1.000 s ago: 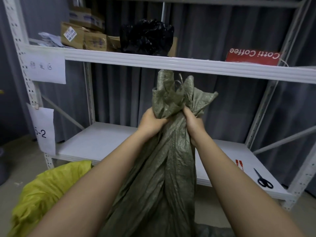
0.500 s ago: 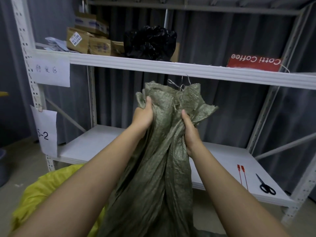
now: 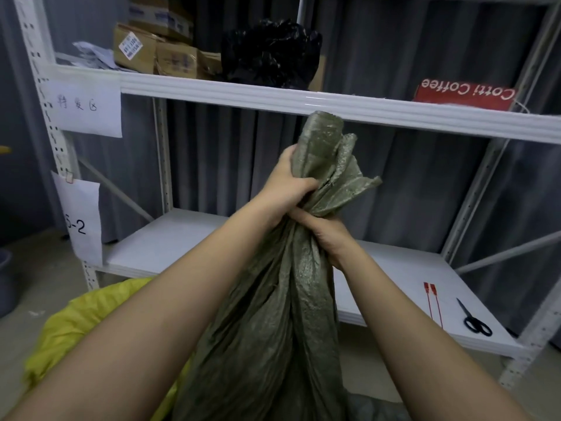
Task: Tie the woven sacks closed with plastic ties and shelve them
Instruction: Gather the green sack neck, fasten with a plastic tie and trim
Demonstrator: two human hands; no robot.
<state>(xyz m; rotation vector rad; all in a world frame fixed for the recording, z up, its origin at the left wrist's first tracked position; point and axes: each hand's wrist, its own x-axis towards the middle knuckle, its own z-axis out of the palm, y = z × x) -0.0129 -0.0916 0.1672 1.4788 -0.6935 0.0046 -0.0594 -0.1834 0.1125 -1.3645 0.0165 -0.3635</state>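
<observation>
Olive-green woven polypropylene, crinkled and faintly glossy: the sack [image 3: 273,323] stands with its long axis running up and slightly right, its mouth bunched into a twisted neck in the centre of the scene. Left hand [image 3: 283,189] is clenched around the upper part of the neck, just under the flared, frayed mouth. Right hand [image 3: 326,235] is wrapped around the neck directly below, the two hands touching.

Red plastic ties [image 3: 432,302] lie flat on the lower shelf board [image 3: 170,241], to the right of and below the hands, long axes running near-to-far; black scissors [image 3: 475,320] sit just right of them. Right hand is the nearer to the ties, so it would likely reach while the left keeps the neck. There appear to be two ties, though they are too thin to count surely.

A yellow sack [image 3: 85,323], same weave, slumps on the floor near left.
</observation>
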